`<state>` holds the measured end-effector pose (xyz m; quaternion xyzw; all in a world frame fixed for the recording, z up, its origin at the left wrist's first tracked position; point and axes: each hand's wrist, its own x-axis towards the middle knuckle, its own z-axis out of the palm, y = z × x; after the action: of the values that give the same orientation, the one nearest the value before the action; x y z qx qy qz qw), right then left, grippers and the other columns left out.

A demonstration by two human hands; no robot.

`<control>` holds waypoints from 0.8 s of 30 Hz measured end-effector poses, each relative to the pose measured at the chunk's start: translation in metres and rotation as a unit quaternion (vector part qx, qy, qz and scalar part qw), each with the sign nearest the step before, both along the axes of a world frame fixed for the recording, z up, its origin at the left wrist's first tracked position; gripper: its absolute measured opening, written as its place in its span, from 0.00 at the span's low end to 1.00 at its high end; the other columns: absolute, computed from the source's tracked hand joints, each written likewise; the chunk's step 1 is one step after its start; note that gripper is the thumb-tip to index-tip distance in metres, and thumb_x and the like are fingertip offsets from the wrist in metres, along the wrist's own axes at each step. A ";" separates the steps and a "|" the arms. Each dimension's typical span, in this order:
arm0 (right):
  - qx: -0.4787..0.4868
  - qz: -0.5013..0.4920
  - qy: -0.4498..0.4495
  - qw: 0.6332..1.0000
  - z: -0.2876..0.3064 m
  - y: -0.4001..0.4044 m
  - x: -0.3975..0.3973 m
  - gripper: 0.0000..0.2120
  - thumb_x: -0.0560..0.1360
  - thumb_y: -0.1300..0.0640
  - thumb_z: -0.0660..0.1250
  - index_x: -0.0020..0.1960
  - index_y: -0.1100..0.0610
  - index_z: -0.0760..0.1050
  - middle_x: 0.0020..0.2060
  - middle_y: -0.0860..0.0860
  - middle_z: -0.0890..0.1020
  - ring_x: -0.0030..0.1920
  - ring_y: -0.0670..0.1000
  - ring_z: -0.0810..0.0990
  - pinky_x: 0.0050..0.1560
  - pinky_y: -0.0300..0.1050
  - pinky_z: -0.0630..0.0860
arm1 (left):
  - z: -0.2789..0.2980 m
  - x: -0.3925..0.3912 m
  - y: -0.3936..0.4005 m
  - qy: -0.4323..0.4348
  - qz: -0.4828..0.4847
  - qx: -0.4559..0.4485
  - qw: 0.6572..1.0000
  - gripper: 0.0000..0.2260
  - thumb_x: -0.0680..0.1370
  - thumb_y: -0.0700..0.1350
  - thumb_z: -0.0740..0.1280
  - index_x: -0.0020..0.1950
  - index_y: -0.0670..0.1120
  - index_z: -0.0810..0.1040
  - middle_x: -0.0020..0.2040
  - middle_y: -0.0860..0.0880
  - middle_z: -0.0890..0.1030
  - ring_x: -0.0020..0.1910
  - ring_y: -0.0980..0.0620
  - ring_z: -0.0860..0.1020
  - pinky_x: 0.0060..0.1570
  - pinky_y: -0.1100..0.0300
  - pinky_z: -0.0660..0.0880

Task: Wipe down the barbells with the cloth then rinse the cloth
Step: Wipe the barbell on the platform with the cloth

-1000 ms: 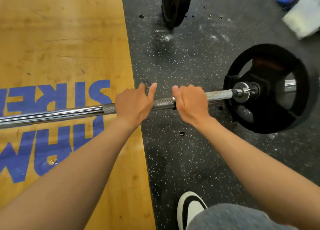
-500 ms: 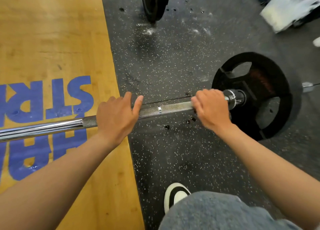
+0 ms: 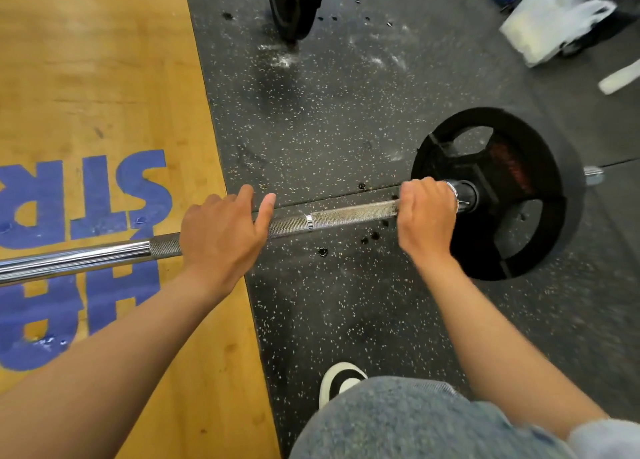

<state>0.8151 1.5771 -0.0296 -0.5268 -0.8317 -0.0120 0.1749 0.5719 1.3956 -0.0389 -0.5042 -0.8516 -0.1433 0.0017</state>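
Note:
A steel barbell (image 3: 349, 213) lies across the floor, chrome at the left and knurled toward the right, with a black weight plate (image 3: 540, 237) on its right end. My left hand (image 3: 221, 237) lies over the knurled part at the platform's edge, its fingers curled over the far side and its thumb stretched along the bar. My right hand (image 3: 426, 216) grips the bar right next to the collar, fingers wrapped round it. No cloth shows; whether one sits under the right palm is hidden.
A wooden platform (image 3: 104, 78) with blue lettering covers the left; speckled black rubber floor (image 3: 346, 112) lies to the right. A second barbell's plate (image 3: 294, 5) stands at the top. A white plastic bag (image 3: 550, 19) sits top right. My shoe (image 3: 341, 379) and knee are below.
My right hand has slid right along the bar, from beside the left hand to the collar. The left hand has kept its place on the bar.

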 end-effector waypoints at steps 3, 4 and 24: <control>0.021 -0.036 0.030 0.999 -0.007 -0.033 -0.052 0.20 0.84 0.53 0.51 0.33 0.51 0.64 0.29 0.44 0.63 0.35 0.52 0.64 0.48 0.51 0.65 | 0.000 -0.004 0.005 -0.009 0.001 -0.004 1.000 0.25 0.86 0.61 0.49 0.44 0.45 0.72 0.28 0.53 0.61 0.32 0.44 0.67 0.33 0.53 0.60; 0.005 0.035 0.033 0.999 -0.010 -0.046 -0.063 0.21 0.84 0.50 0.50 0.34 0.51 0.66 0.30 0.44 0.66 0.36 0.51 0.65 0.48 0.50 0.64 | 0.000 -0.006 0.007 -0.019 0.004 -0.006 1.000 0.24 0.86 0.62 0.50 0.45 0.45 0.72 0.28 0.53 0.61 0.34 0.43 0.68 0.34 0.53 0.60; 0.039 -0.026 0.004 0.999 -0.015 0.047 -0.049 0.20 0.84 0.56 0.51 0.40 0.58 0.74 0.35 0.55 0.76 0.40 0.57 0.71 0.50 0.53 0.65 | -0.005 -0.057 0.058 -0.073 0.027 -0.078 0.994 0.30 0.84 0.66 0.45 0.60 0.46 0.77 0.52 0.43 0.81 0.55 0.40 0.75 0.45 0.48 0.65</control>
<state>0.7662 1.6237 -0.0449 -0.5408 -0.8161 -0.0469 0.1982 0.5151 1.4541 -0.0441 -0.4678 -0.8714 -0.1130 -0.0956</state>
